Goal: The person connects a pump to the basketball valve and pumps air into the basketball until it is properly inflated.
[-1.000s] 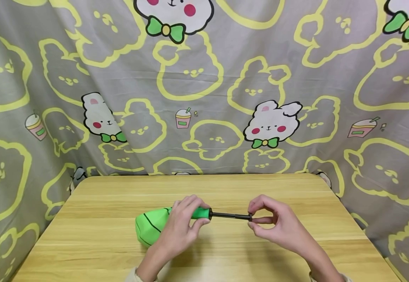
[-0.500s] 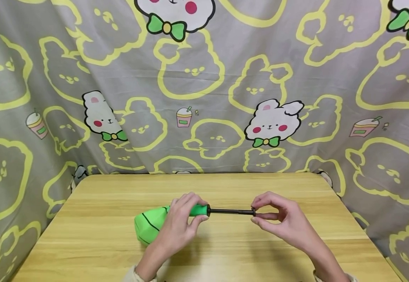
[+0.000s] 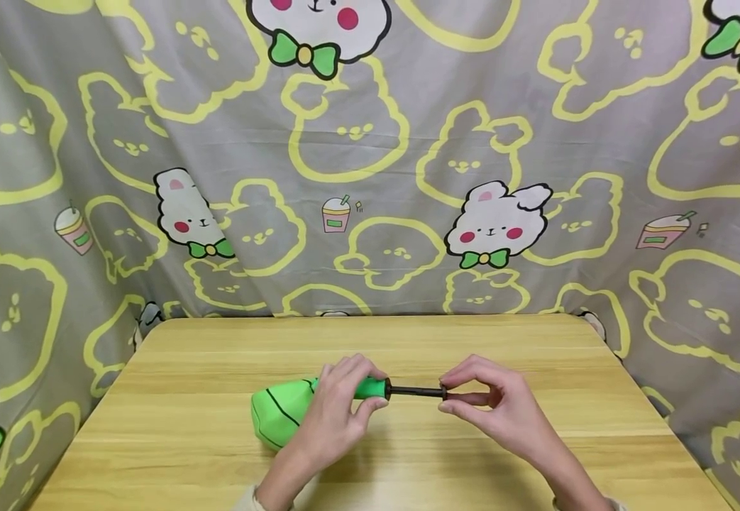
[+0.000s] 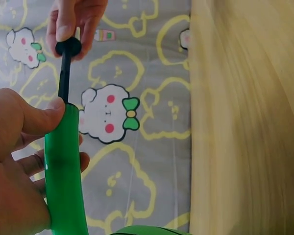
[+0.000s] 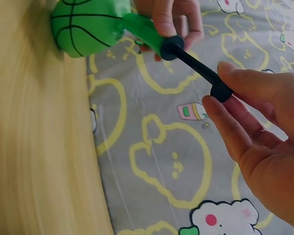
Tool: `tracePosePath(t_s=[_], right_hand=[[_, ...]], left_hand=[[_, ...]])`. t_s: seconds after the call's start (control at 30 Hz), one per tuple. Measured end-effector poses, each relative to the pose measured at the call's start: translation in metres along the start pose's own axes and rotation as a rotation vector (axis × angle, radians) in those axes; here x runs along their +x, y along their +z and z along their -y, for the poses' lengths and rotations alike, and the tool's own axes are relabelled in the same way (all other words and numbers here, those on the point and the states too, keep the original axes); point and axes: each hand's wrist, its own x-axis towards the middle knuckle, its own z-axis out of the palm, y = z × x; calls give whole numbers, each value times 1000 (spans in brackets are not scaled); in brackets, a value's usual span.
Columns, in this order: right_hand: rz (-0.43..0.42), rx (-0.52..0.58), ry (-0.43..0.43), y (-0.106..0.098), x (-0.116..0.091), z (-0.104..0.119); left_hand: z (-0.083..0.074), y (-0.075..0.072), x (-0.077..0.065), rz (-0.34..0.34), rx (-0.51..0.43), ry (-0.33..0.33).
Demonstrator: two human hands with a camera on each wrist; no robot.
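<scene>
A small hand pump joins my two hands: a green barrel [image 4: 63,166] with a thin black plunger rod [image 3: 416,391] sticking out of its right end. My left hand [image 3: 338,408] grips the barrel, thumb near its black collar. With fingertips and thumb, my right hand [image 3: 494,404] pinches the black end knob [image 5: 221,91] of the rod. At the barrel's left end is a soft green ball [image 3: 280,411] with black basketball lines, creased and slack, partly behind my left hand. The right wrist view shows this ball [image 5: 85,27] at the top left, beside the barrel's far end.
The wood-grain table [image 3: 216,341] lies under both hands. A grey curtain [image 3: 370,163] with yellow outlines and white cartoon rabbits hangs behind the table and along both sides.
The rod first slid further out of the barrel, then went back in as the right hand moved left toward the left hand. Both hands kept their hold on the pump.
</scene>
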Motion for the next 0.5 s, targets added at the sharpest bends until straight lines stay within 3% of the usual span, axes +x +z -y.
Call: tracePosePath(t_s=[0.5], right_hand=[[-58,-2,-83,36,1,-16]], left_hand=[[-9,11,-2,20,38,15]])
